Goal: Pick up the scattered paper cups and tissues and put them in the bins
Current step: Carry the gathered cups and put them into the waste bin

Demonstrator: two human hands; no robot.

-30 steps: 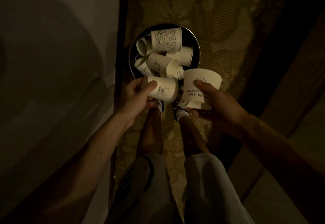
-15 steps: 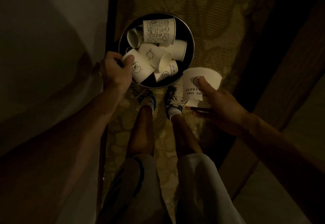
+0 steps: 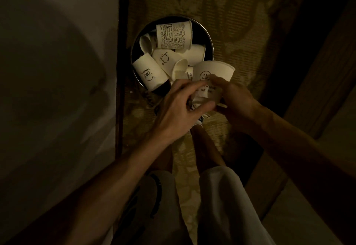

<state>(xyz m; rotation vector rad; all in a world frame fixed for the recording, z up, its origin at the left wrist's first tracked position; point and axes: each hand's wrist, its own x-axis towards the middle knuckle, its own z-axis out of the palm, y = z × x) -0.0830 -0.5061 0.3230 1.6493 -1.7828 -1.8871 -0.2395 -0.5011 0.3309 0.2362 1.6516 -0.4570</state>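
left hand (image 3: 177, 108) has crossed onto the smiley cup (image 3: 213, 69), hiding its base.

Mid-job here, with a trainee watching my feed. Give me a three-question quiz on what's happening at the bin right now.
1. True or false: the smiley cup already lies inside the bin.
2. Which touches that cup: A, left hand only; B, right hand only; C, both?
3. Fill in: the doodle-covered cup lies at the bin's ___ side (far or near).
Key: 1 false, it is held at the near rim. 2 C. 3 far.
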